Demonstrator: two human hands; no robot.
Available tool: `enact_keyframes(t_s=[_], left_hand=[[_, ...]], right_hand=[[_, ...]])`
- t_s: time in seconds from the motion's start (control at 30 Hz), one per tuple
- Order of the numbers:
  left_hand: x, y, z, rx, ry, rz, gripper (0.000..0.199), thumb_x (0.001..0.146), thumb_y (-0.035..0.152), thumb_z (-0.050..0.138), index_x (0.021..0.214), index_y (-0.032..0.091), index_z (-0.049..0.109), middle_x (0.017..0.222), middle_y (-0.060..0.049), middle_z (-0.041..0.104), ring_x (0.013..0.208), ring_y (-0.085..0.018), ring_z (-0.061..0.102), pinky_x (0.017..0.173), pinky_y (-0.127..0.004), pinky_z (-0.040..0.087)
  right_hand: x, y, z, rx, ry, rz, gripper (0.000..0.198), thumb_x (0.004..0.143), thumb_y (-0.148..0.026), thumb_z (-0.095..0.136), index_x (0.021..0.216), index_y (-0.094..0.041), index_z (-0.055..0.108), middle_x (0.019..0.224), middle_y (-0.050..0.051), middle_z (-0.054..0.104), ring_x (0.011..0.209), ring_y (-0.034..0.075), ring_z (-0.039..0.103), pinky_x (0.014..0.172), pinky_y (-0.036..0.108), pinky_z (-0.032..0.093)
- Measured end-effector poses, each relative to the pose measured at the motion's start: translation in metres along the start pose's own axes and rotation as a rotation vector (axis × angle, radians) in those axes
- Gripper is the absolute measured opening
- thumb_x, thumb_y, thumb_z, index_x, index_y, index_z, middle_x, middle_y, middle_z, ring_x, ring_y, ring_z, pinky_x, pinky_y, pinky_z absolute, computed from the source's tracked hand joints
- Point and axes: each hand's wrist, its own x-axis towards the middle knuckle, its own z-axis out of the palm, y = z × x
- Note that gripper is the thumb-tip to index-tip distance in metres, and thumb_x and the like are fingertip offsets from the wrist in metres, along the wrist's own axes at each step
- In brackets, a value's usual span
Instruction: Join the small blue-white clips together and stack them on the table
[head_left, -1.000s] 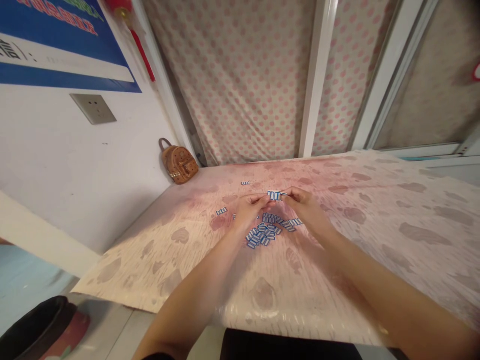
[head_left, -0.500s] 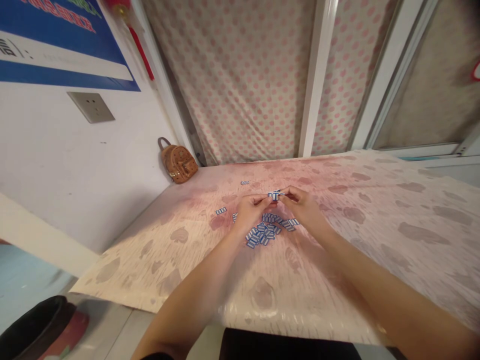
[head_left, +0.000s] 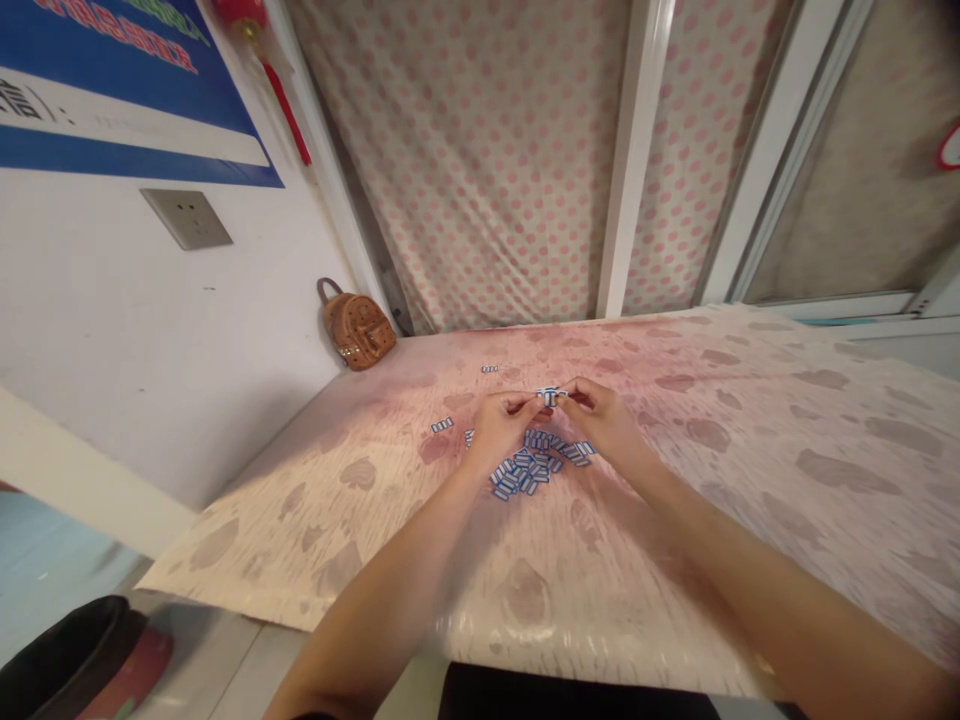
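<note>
Several small flat blue-and-white pieces [head_left: 551, 397] are held just above the tabletop, pinched between both hands. My left hand [head_left: 501, 425] is closed on their left side, and my right hand [head_left: 604, 420] grips their right side. Below the hands lies a loose pile of similar blue-and-white pieces [head_left: 523, 472]. Part of that group reaches right, to pieces [head_left: 579, 452] near my right wrist. One single piece [head_left: 442, 425] lies left of my left hand, and another piece [head_left: 490, 369] lies farther back. How the held pieces fit together is too small to make out.
A patterned cover lies over the table [head_left: 525, 590]. At its back left corner a small brown backpack [head_left: 360, 330] leans by the wall. Polka-dot curtains [head_left: 487, 180] hang behind. On the floor at lower left stands a dark-lined bin [head_left: 90, 650].
The held pieces have turned or shifted slightly between my fingertips. Both hands stay in nearly the same place, and the pile lies as before. The view has tilted a little.
</note>
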Motion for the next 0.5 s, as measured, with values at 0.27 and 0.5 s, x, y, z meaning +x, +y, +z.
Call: enact_keyframes(t_s=[0.27,0.5], left_hand=[[-0.0001,0.0014,-0.001,0.064,0.067,0.043,0.028,0.078,0.04,0.072,0.087,0.013,0.075,0.084,-0.008,0.074,0.079,-0.02,0.07,0.071,-0.028,0.055],[-0.0013,0.0025,0.0014,0.078,0.104,0.075,0.027,0.077,0.039,0.072,0.088,0.014,0.075,0.083,-0.008,0.074,0.078,-0.02,0.069,0.07,-0.028,0.055]], right_hand=[[-0.0014,-0.0026,-0.0004,0.019,-0.013,0.024,0.017,0.083,-0.037,0.057,0.077,-0.021,0.06,0.075,0.001,0.064,0.073,0.017,0.058,0.07,0.03,0.043],[-0.0015,-0.0027,-0.0002,0.008,-0.01,0.03,0.018,0.083,-0.037,0.057,0.077,-0.021,0.061,0.073,0.0,0.063,0.072,0.017,0.058,0.07,0.031,0.044]])
